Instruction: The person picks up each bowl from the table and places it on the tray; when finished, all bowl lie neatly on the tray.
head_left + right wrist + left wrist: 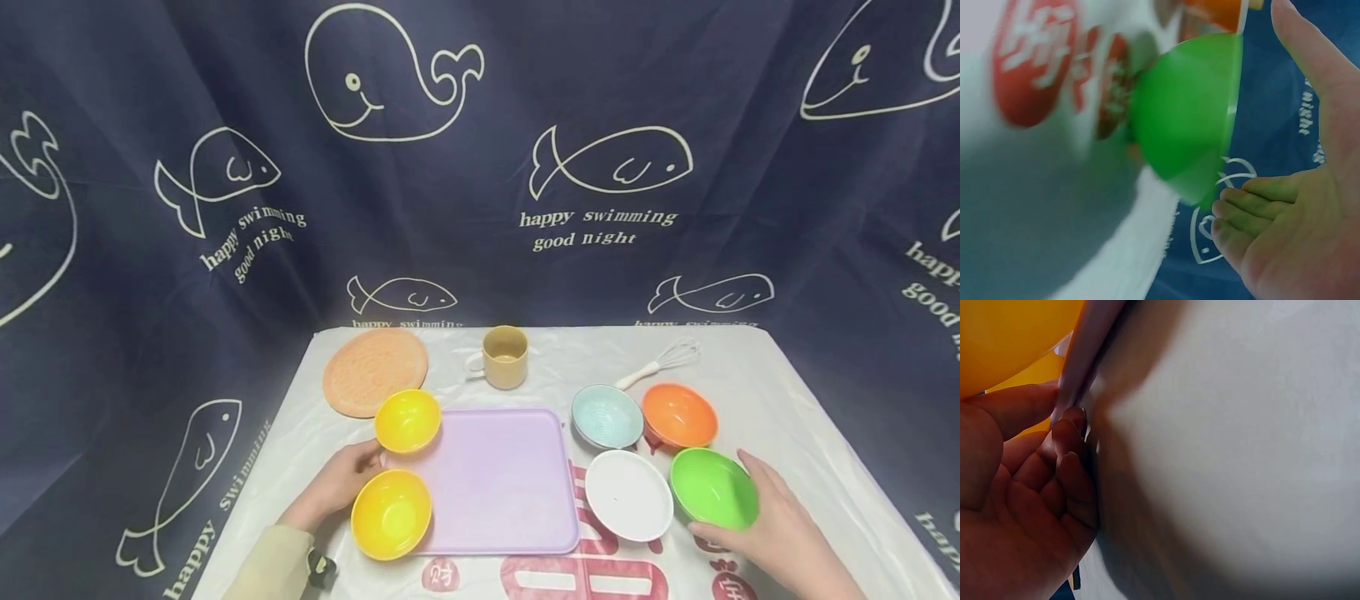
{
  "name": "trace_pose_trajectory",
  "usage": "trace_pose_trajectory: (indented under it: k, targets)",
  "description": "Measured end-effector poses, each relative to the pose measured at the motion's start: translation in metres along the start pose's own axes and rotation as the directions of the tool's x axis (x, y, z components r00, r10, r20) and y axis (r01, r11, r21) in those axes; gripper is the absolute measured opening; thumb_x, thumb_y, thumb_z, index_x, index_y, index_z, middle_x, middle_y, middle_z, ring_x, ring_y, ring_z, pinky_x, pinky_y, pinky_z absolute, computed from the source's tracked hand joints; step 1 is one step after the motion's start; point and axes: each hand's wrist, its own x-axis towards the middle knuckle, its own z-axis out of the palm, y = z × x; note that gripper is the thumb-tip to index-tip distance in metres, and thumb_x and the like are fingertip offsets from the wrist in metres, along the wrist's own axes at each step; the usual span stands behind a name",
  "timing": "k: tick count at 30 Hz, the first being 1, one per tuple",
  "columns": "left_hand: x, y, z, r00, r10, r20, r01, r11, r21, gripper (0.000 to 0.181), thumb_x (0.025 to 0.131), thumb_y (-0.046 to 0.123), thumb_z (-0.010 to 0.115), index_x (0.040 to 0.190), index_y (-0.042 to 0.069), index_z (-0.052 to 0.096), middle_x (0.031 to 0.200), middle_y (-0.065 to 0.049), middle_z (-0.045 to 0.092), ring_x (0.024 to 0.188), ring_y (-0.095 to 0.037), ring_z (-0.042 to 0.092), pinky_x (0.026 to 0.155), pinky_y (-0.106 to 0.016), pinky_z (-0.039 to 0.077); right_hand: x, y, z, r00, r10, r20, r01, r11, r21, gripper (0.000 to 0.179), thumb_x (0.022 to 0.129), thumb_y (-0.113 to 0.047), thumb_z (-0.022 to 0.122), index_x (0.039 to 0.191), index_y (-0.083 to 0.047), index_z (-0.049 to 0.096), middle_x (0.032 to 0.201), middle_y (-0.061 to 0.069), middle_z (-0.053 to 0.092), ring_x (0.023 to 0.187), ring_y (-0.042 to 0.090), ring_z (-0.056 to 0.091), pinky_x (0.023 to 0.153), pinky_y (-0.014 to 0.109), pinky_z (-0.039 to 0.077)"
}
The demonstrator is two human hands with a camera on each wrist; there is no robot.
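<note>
Plate (375, 372) noted lower left of centre; mug (505, 371) just below centre, handle leftward; whisk (656, 366) lower right; printed curtain (450, 208) across upper frame.

Soft, even light falls on the white-covered desk (772, 417); a diffuse shadow darkens the left wrist view; blur softens the round green bowl (1188, 106) in the right wrist view.

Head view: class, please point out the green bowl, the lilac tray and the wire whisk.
Green bowl (712, 488), head view: on its inner surface.
Lilac tray (497, 482), head view: on its bare flat middle.
Wire whisk (652, 367), head view: on its handle, near the wires.
</note>
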Motion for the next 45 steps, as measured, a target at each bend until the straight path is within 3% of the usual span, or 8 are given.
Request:
trace_pose_trajectory:
  k: [6, 10, 13, 22, 27, 34, 40, 45]
  targets:
    - [-0.001, -0.002, -0.002, 1.0, -0.012, -0.009, 0.012, 1.0, 0.003, 0.045, 0.1, 0.013, 0.07, 0.144, 0.018, 0.064, 0.077, 0.002, 0.055, 0.091, -0.018, 0.055, 0.083, -0.043, 0.043, -0.003, 0.015, 0.01, 0.999, 0.012, 0.03, -0.012, 1.0, 0.026, 0.135, 0.064, -0.043, 0.099, 0.154, 0.019, 0.02, 0.144, 0.043, 0.035, 0.122, 0.057, 0.042, 0.092, 0.072, 0.038]
    - [-0.003, -0.001, -0.001, 1.0, -0.018, -0.015, 0.018, 1.0, -0.005, 0.046, 0.1, 0.012, 0.07, 0.145, 0.017, 0.064, 0.086, 0.002, 0.062, 0.101, -0.021, 0.057, 0.095, -0.05, 0.047, -0.002, 0.018, 0.014, 0.998, 0.033, 0.046, -0.035, 0.999, 0.041, 0.133, 0.067, -0.044, 0.098, 0.154, 0.019, 0.019, 0.145, 0.044, 0.034, 0.124, 0.058, 0.041, 0.093, 0.071, 0.037]
    - [-0.003, -0.001, -0.001, 1.0, -0.013, -0.021, 0.013, 1.0, -0.01, 0.047, 0.1, 0.011, 0.07, 0.146, 0.017, 0.063, 0.098, 0.002, 0.068, 0.11, -0.024, 0.059, 0.107, -0.059, 0.043, -0.001, 0.018, 0.016, 0.998, 0.037, 0.054, -0.039, 0.998, 0.046, 0.132, 0.067, -0.044, 0.098, 0.154, 0.019, 0.021, 0.144, 0.044, 0.034, 0.123, 0.057, 0.042, 0.092, 0.07, 0.038]
    - [0.0, 0.0, 0.0, 1.0, -0.018, -0.018, 0.019, 1.0, 0.011, 0.047, 0.1, 0.011, 0.069, 0.147, 0.017, 0.062, 0.08, 0.003, 0.057, 0.099, -0.02, 0.055, 0.096, -0.048, 0.047, 0.002, 0.011, 0.014, 0.997, 0.052, 0.065, -0.052, 0.999, 0.004, 0.136, 0.065, -0.046, 0.098, 0.151, 0.024, 0.019, 0.138, 0.048, 0.037, 0.119, 0.059, 0.044, 0.091, 0.07, 0.04]
    - [0.0, -0.003, 0.001, 1.0, -0.01, -0.008, 0.01, 1.0, 0.0, 0.049, 0.101, 0.011, 0.068, 0.149, 0.015, 0.06, 0.076, 0.001, 0.055, 0.094, -0.019, 0.056, 0.085, -0.044, 0.043, 0.002, 0.01, 0.017, 0.998, 0.049, 0.05, -0.05, 0.999, 0.005, 0.132, 0.063, -0.045, 0.099, 0.15, 0.022, 0.025, 0.135, 0.045, 0.042, 0.116, 0.056, 0.048, 0.088, 0.068, 0.042]
    - [-0.002, -0.001, 0.0, 1.0, -0.021, -0.004, 0.021, 1.0, -0.018, 0.049, 0.1, 0.01, 0.068, 0.149, 0.015, 0.06, 0.076, 0.0, 0.055, 0.09, -0.018, 0.056, 0.084, -0.043, 0.044, -0.001, 0.011, 0.015, 0.999, 0.038, 0.032, -0.037, 0.999, -0.009, 0.124, 0.059, -0.044, 0.101, 0.145, 0.017, 0.036, 0.123, 0.04, 0.054, 0.105, 0.049, 0.057, 0.08, 0.058, 0.046]
    - [-0.002, -0.001, 0.0, 1.0, -0.029, -0.009, 0.029, 0.999, -0.016, 0.049, 0.1, 0.01, 0.068, 0.148, 0.015, 0.06, 0.075, 0.0, 0.054, 0.091, -0.018, 0.057, 0.083, -0.044, 0.043, 0.0, 0.012, 0.001, 0.998, 0.044, 0.045, -0.043, 0.999, -0.015, 0.124, 0.063, -0.043, 0.1, 0.146, 0.021, 0.033, 0.126, 0.043, 0.051, 0.104, 0.053, 0.057, 0.08, 0.064, 0.047]
    - [-0.001, -0.001, -0.001, 1.0, -0.025, -0.008, 0.025, 1.0, -0.017, 0.049, 0.1, 0.011, 0.068, 0.149, 0.016, 0.06, 0.076, 0.0, 0.055, 0.089, -0.018, 0.057, 0.082, -0.043, 0.044, 0.005, 0.005, -0.012, 0.999, -0.013, -0.037, 0.013, 1.0, -0.001, 0.111, 0.059, -0.039, 0.102, 0.142, 0.01, 0.045, 0.119, 0.031, 0.059, 0.097, 0.039, 0.058, 0.075, 0.047, 0.047]
